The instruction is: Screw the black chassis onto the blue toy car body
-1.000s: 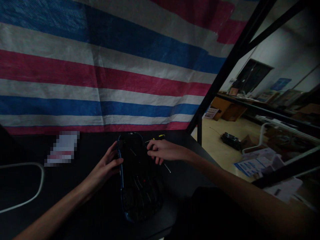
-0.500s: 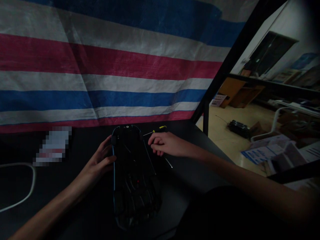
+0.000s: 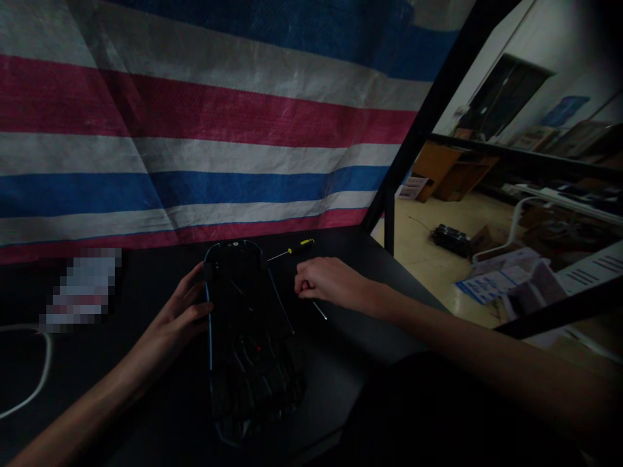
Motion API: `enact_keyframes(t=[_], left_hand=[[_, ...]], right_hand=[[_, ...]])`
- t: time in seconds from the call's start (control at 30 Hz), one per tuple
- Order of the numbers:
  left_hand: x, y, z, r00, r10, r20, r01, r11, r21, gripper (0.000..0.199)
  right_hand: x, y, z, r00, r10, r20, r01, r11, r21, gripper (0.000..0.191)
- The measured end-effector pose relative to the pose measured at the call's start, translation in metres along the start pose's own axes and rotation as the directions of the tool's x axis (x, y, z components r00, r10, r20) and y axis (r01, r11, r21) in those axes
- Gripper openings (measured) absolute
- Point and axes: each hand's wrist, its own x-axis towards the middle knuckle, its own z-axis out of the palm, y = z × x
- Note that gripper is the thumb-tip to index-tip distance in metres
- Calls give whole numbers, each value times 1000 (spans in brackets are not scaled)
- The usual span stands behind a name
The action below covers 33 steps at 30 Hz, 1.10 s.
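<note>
A dark toy car [image 3: 243, 324] lies wheels up on the black table, with blue edging along its sides and a small red spot on its underside. My left hand [image 3: 191, 305] rests against its left side, thumb and fingers apart along the edge. To the right of the car, my right hand [image 3: 318, 280] is closed low over the table, fingers curled together. A thin metal shaft [image 3: 320, 311] sticks out from beneath it; whether my fingers grip its handle is hidden. Just behind lies a yellow-and-black screwdriver [image 3: 300, 247], its tip pointing toward the car.
A striped tarpaulin [image 3: 219, 110] hangs behind the table [image 3: 341, 376]. At left are a blurred-out flat object [image 3: 85, 285] and a white cable [image 3: 47, 363]. A black frame post [image 3: 389, 220] stands at the right corner; boxes and another dark toy car [image 3: 451, 240] lie on the floor beyond.
My right hand has shifted slightly right and its fingers have curled in closer together. My left hand stays at the car's side. The whole view has swung a little to the right.
</note>
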Motion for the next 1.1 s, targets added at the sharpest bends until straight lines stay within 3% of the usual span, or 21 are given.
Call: enact_keyframes(t=[0.2,0.37,0.53,1.1], left_hand=[[2,-2,-2,1000,12,11,-12,1000,0,81],[4,-5,-6,999,6,32,-5,1000,-14,81],[5,-7,-6,997,27,70,-26,1000,-14,75],[4,-5,-3,998,37,54,-37,999,-4,76]], right_hand=[[-2,-4,2,999,-30,-24,30,999,-21,7],[-4,-16,-9,994,-28,-102,30,999,27,10],[-6,-37,-20,975,-101,-199,126,985,117,14],[-7,-46,-12,980,-112,-166,133,984,118,14]])
